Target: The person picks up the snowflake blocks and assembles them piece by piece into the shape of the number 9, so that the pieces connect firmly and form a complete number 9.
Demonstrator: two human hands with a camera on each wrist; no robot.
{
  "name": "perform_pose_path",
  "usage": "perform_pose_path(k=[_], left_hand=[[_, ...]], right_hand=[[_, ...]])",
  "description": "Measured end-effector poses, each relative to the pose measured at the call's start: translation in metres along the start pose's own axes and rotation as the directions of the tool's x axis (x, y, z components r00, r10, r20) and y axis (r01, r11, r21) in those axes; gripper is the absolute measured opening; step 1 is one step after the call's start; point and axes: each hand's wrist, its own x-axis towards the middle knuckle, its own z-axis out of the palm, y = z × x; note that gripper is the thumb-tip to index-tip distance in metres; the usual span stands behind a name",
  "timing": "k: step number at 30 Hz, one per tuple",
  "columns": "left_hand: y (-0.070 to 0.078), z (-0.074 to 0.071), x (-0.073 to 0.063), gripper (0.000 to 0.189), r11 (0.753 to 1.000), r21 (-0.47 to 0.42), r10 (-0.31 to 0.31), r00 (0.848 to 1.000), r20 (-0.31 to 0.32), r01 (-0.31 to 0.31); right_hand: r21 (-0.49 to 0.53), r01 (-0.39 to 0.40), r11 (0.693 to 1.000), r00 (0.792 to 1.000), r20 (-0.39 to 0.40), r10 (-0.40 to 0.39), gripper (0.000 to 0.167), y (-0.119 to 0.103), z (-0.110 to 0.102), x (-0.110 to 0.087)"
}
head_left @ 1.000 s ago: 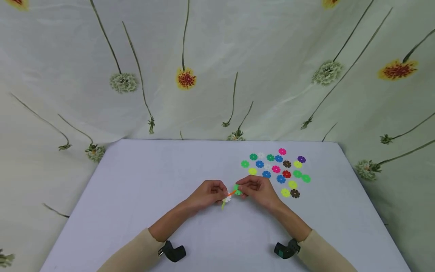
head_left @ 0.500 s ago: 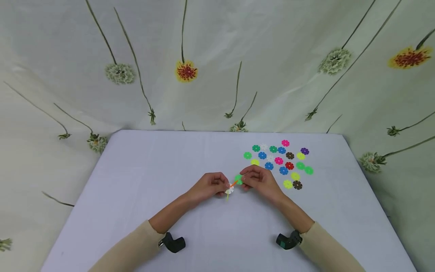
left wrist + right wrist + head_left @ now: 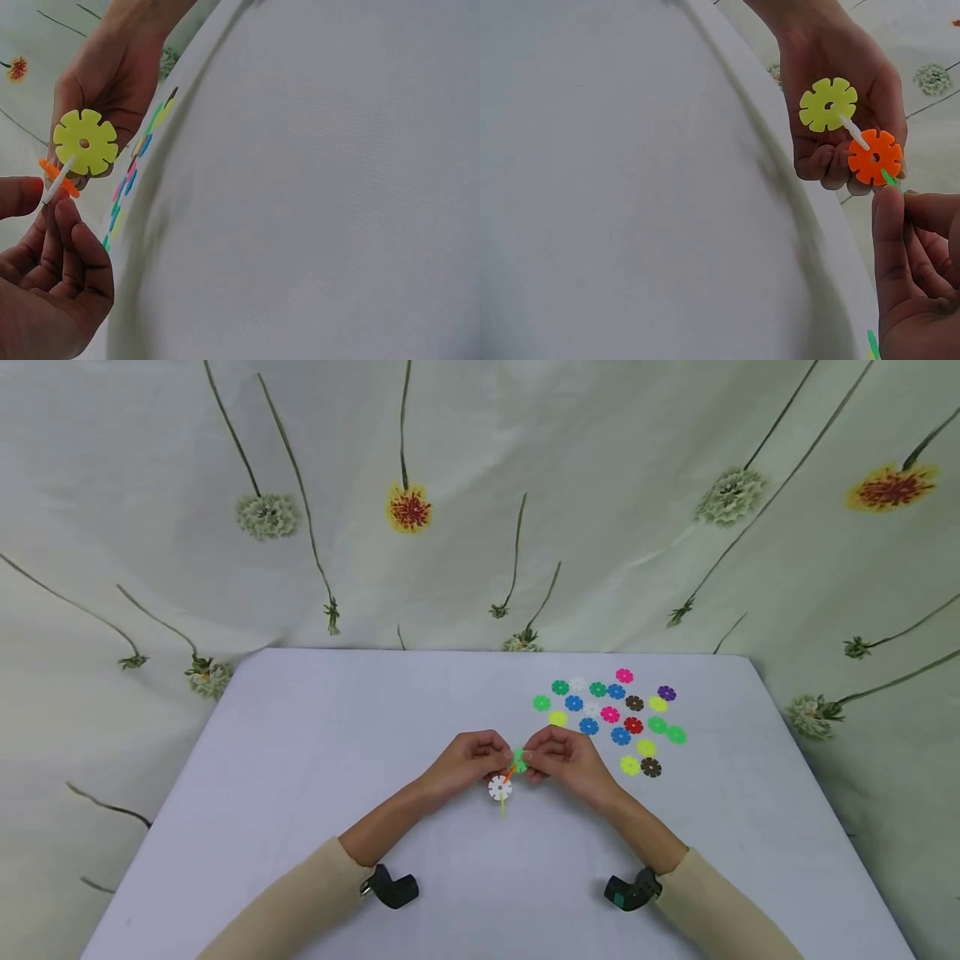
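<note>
Four slotted plastic snowflake discs are joined in a chain between the hands. My right hand (image 3: pixel 564 760) pinches the green disc (image 3: pixel 520 762) between thumb and fingers. My left hand (image 3: pixel 474 757) pinches at the orange disc (image 3: pixel 885 154), its fingertips close beside the green one. In the right wrist view the green disc shows edge-on, set at the orange disc's rim. A white disc (image 3: pixel 495 792) slots into the orange one and hangs below the hands. At the chain's free end is a yellow disc (image 3: pixel 99 133), edge-on in the head view.
Several loose discs in many colours lie at the back right of the white table (image 3: pixel 360 710), among them a red disc (image 3: pixel 633 726), a purple disc (image 3: pixel 667 693) and a brown disc (image 3: pixel 651 767). Behind the table hangs a flower-printed cloth (image 3: pixel 465 435).
My hands have drawn closer together, the left one moving right towards the green disc. The chain has turned, so the white disc faces the head camera and hangs lower. The loose discs stay put.
</note>
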Motion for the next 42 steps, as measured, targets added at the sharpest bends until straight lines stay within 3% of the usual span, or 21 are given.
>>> perform_pose_path(k=[10, 15, 18, 22, 25, 30, 35, 42], left_hand=[[-0.002, 0.002, 0.006, 0.016, 0.998, 0.025, -0.053, 0.997, -0.052, 0.055], [0.001, 0.002, 0.009, 0.013, 0.998, -0.008, -0.069, 0.996, -0.059, 0.068], [0.002, 0.002, 0.009, 0.014, 0.997, -0.004, -0.072, 0.996, -0.054, 0.072], [0.0, 0.001, 0.006, 0.017, 0.997, 0.027, -0.077, 0.996, -0.041, 0.078], [-0.003, 0.001, 0.004, 0.019, 0.996, 0.032, -0.079, 0.996, -0.028, 0.08], [-0.005, 0.0, 0.003, 0.02, 0.998, 0.014, -0.067, 0.997, -0.034, 0.068], [-0.007, 0.0, 0.001, 0.019, 0.998, 0.002, -0.063, 0.997, -0.037, 0.063], [-0.006, 0.001, -0.001, 0.017, 0.998, -0.001, -0.067, 0.997, -0.049, 0.067]], right_hand=[[-0.039, -0.005, 0.999, 1.0, 0.018, 0.005, 0.024, 0.001, -0.003, 0.007], [-0.167, 0.031, 0.985, 0.997, -0.058, -0.041, 0.024, -0.001, -0.021, 0.021], [-0.336, 0.042, 0.941, 0.989, -0.12, -0.087, 0.023, -0.004, -0.032, 0.031], [-0.54, 0.025, 0.842, 0.978, -0.159, -0.132, 0.02, -0.005, -0.042, 0.047], [-0.63, 0.017, 0.777, 0.974, -0.164, -0.155, 0.02, -0.004, -0.047, 0.06], [-0.716, -0.019, 0.698, 0.971, -0.181, -0.159, 0.025, -0.001, -0.05, 0.076], [-0.751, -0.055, 0.658, 0.978, -0.173, -0.116, 0.025, 0.005, -0.05, 0.081], [-0.758, -0.045, 0.65, 0.978, -0.167, -0.128, 0.023, 0.006, -0.047, 0.081]])
